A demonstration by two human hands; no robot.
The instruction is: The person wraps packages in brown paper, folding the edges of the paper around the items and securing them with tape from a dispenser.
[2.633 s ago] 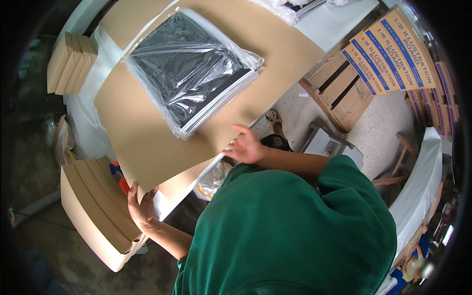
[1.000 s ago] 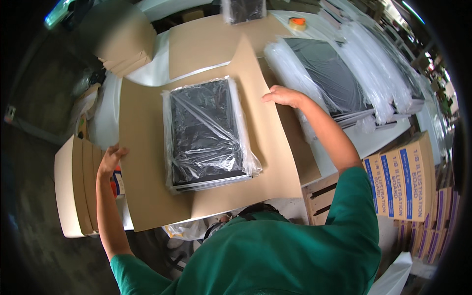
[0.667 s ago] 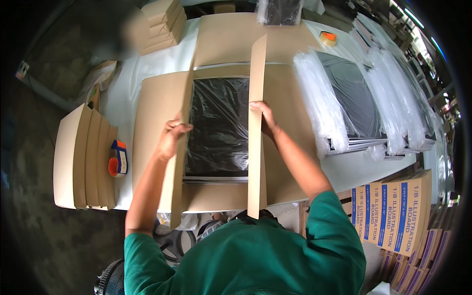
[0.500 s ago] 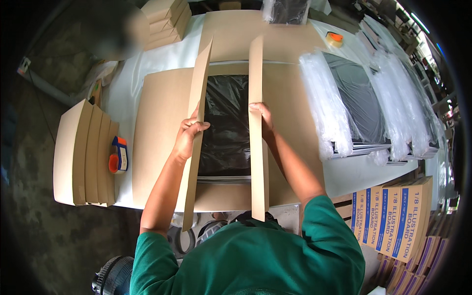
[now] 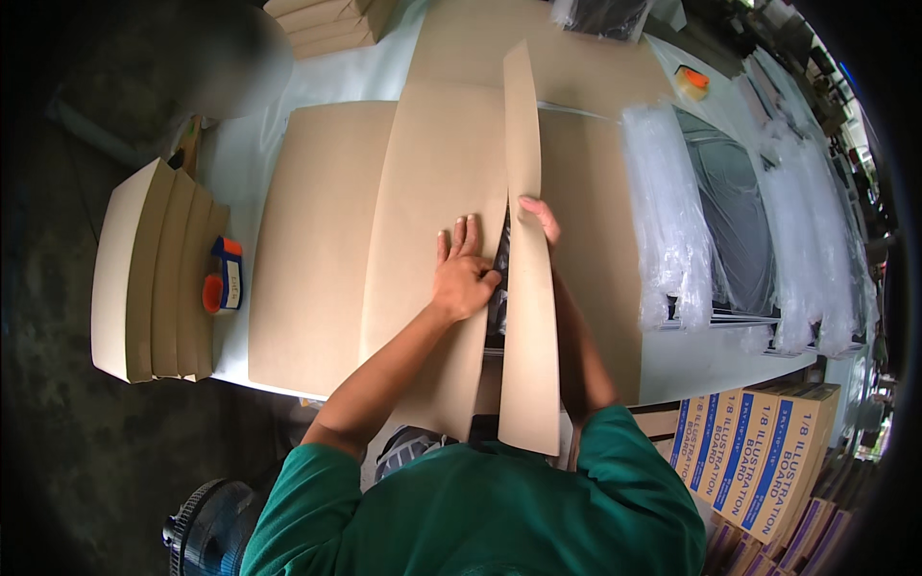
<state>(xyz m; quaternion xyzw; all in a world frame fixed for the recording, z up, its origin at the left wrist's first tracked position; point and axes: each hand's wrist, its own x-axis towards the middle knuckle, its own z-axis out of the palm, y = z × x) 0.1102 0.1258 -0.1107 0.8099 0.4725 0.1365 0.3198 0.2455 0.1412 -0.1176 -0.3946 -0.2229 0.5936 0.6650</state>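
One change: the left brown flap (image 5: 432,173) now lies over the black stack (image 5: 497,302) on the counter (image 5: 672,360); only a strip shows, so covering appears well along. Left hand (image 5: 463,278) presses, fingers spread, gripping nothing; right hand (image 5: 543,219) pinches the raised right flap (image 5: 528,326).

Blue-and-orange tape dispenser (image 5: 230,276), black fan (image 5: 207,530) lower left, printed cartons (image 5: 754,451) lower right

I show 1 left hand (image 5: 464,285) and 1 right hand (image 5: 544,223), 2 in all, with 1 folded brown sheet (image 5: 432,182), its 2 flaps (image 5: 530,326) and 1 dark stack (image 5: 497,312). Around me I count 4 upright brown packages (image 5: 158,278), 4 blue-banded cartons (image 5: 754,456), 1 tape dispenser (image 5: 231,278), 1 tape roll (image 5: 691,84) and 1 fan (image 5: 208,530).
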